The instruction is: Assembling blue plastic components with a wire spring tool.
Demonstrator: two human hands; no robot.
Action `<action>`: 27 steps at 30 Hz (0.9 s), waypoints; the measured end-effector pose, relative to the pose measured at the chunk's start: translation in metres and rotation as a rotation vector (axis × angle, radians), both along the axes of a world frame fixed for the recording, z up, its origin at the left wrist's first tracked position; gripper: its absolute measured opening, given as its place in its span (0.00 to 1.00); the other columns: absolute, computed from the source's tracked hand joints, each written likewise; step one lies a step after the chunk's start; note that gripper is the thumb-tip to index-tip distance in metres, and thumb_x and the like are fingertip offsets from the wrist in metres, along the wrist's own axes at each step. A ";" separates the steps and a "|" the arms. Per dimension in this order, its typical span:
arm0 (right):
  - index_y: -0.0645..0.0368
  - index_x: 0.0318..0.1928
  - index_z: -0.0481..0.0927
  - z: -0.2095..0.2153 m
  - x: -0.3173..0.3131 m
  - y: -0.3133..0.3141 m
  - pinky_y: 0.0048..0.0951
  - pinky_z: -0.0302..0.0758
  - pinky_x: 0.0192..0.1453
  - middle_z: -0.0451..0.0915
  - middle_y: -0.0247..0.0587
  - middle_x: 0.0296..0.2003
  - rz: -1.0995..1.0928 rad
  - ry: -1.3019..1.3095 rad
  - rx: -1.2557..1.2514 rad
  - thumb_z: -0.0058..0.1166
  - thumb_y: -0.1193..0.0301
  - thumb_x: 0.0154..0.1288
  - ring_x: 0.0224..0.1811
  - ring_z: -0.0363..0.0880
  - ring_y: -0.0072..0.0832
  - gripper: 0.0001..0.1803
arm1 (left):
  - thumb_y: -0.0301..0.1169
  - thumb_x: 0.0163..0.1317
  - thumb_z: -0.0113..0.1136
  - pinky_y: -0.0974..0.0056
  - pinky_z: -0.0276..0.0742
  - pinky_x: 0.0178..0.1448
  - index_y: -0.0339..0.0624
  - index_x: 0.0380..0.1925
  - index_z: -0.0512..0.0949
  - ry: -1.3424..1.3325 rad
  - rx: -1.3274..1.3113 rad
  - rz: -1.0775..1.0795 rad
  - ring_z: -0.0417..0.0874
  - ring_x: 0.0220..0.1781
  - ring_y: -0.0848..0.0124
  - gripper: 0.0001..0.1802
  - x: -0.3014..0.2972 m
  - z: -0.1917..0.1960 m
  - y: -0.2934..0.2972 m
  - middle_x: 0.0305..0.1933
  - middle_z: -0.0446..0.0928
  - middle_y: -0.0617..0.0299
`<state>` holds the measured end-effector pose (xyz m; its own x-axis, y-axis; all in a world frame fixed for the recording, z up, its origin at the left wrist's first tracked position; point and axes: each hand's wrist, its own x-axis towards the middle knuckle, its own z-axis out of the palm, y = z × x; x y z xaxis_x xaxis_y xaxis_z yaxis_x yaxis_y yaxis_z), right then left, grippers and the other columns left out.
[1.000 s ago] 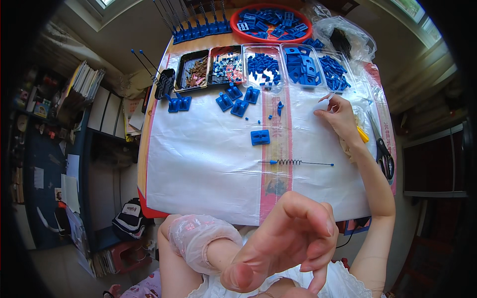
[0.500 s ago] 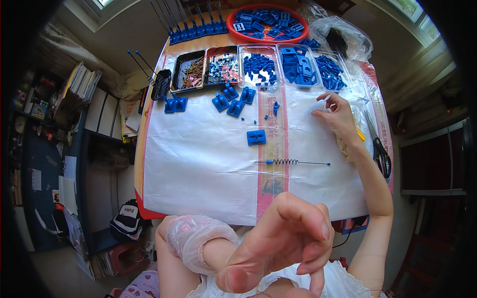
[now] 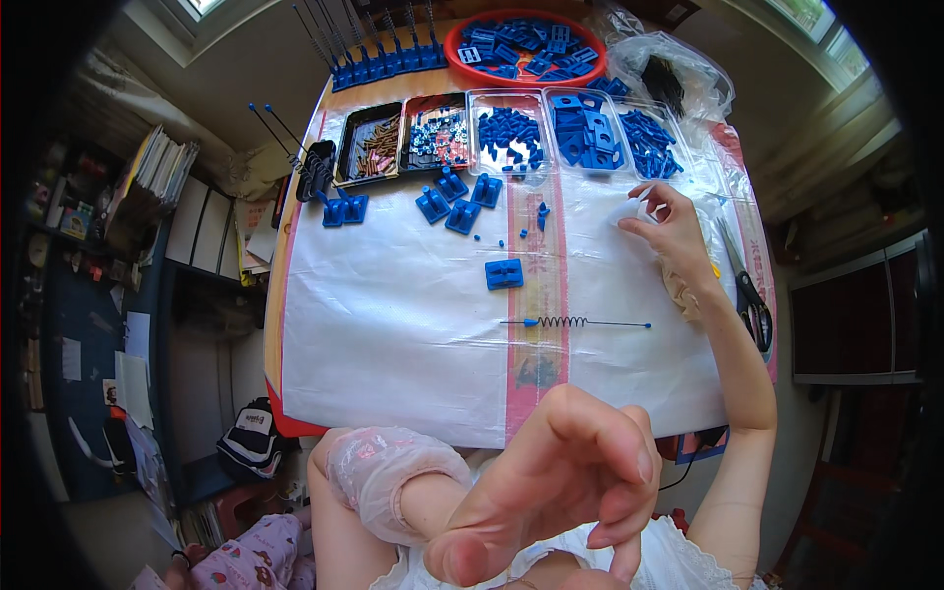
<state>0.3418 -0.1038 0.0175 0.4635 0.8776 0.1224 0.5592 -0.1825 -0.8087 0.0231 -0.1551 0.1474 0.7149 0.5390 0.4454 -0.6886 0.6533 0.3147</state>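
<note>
My left hand point(image 3: 560, 482) is raised close in front of me, above the table's near edge. Its fingers curl loosely with the thumb well apart, and nothing shows in it. A clear plastic sleeve cover point(image 3: 393, 482) wraps that forearm. At the right side of the table, my right hand point(image 3: 664, 221) pinches a small white translucent piece point(image 3: 627, 208); its kind is unclear. A black spring rod with blue ends point(image 3: 562, 322) lies across the table's middle. Beyond it sits a blue square base point(image 3: 503, 274), with a few tiny blue bits and more blue bases point(image 3: 462, 216) farther off.
Trays along the back hold brass-coloured screws point(image 3: 380, 147), small metal nuts point(image 3: 440, 136) and blue parts point(image 3: 511, 138). Behind them stand a red basin point(image 3: 454, 61) and a row of spring rods in blue bases point(image 3: 393, 69). Black-handled scissors point(image 3: 752, 310) lie at right.
At the lower left, more of a person in pink printed clothing has come into view. My two hands keep almost the same pose; the table view has shifted slightly left.
</note>
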 end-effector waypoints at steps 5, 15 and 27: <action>0.56 0.42 0.85 0.005 0.002 -0.004 0.26 0.70 0.45 0.81 0.26 0.38 0.006 -0.024 0.013 0.79 0.68 0.49 0.39 0.72 0.20 0.20 | 0.78 0.65 0.47 0.74 0.85 0.24 0.32 0.59 0.60 -0.215 0.204 0.120 0.69 0.30 0.77 0.53 0.022 -0.028 0.010 0.38 0.63 0.59; 0.55 0.48 0.85 0.015 0.006 -0.014 0.25 0.69 0.45 0.84 0.27 0.44 -0.008 -0.108 0.064 0.79 0.70 0.51 0.43 0.72 0.20 0.23 | 0.78 0.63 0.51 0.74 0.85 0.27 0.34 0.58 0.61 -0.227 0.175 0.123 0.70 0.31 0.76 0.53 0.020 -0.027 0.011 0.39 0.63 0.59; 0.60 0.44 0.84 0.040 -0.050 -0.062 0.27 0.72 0.43 0.83 0.36 0.40 0.058 -0.220 0.204 0.69 0.79 0.61 0.36 0.74 0.26 0.11 | 0.18 0.67 0.61 0.69 0.69 0.40 0.34 0.51 0.74 0.788 0.621 0.720 0.70 0.36 0.76 0.14 -0.031 -0.052 0.100 0.44 0.73 0.59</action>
